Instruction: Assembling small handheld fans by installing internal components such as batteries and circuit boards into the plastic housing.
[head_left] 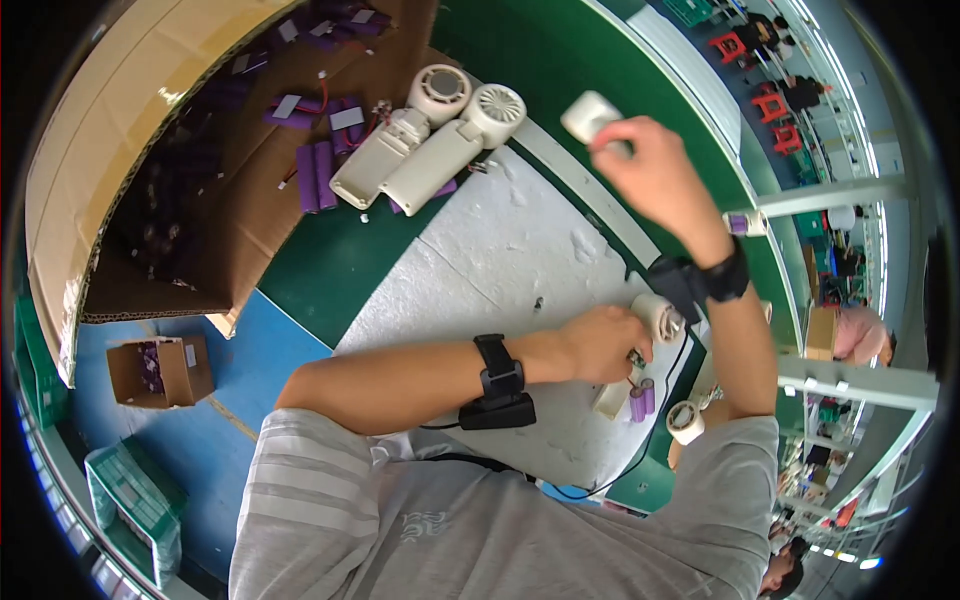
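My left hand is closed over an opened white handheld fan, its fingertips by a small green circuit board. Just below the fingers hang two purple battery cells on a wire. Part of the fan's handle is hidden under the hand. Up at the right, my right hand grips a white rounded plastic piece, slightly blurred. Two more white handheld fans lie side by side at the far end of the white foam sheet.
A large cardboard box with purple battery packs leans open at the left. On the floor stand a small box and a green crate. A white fan part and a black cable lie near my right arm.
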